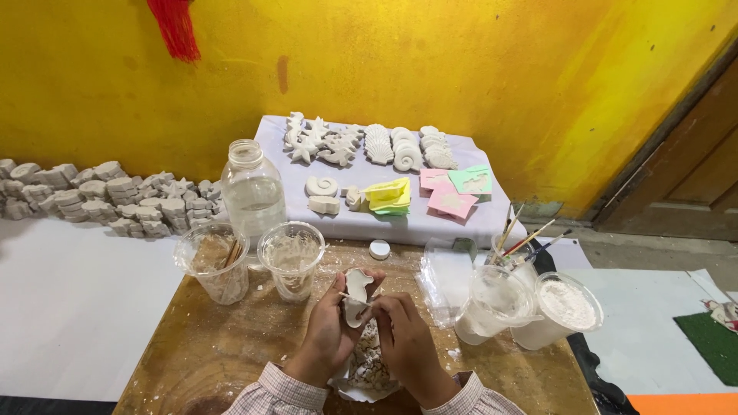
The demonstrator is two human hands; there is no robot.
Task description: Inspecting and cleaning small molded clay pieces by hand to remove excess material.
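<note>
small white plaster cast (355, 298) sits between both hands, left hand (329, 332) gripping it, right hand (402, 338) pinching its edge

Plastic cups (290, 257) just ahead; bare tabletop (231, 338) left

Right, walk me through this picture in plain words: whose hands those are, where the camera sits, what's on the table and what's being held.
There is no machine here. One camera, worn on a person's head, looks down at their own two hands. The left hand and right hand together hold a small white plaster cast, with a thin stick lying across it. Below the hands lies a heap of plaster scraps. On the wooden table stand two plaster-smeared plastic cups, a glass jar of clear liquid, a cup of white powder and a cup holding paintbrushes. Behind, a cloth-covered bench carries finished shell and starfish casts and coloured moulds.
</note>
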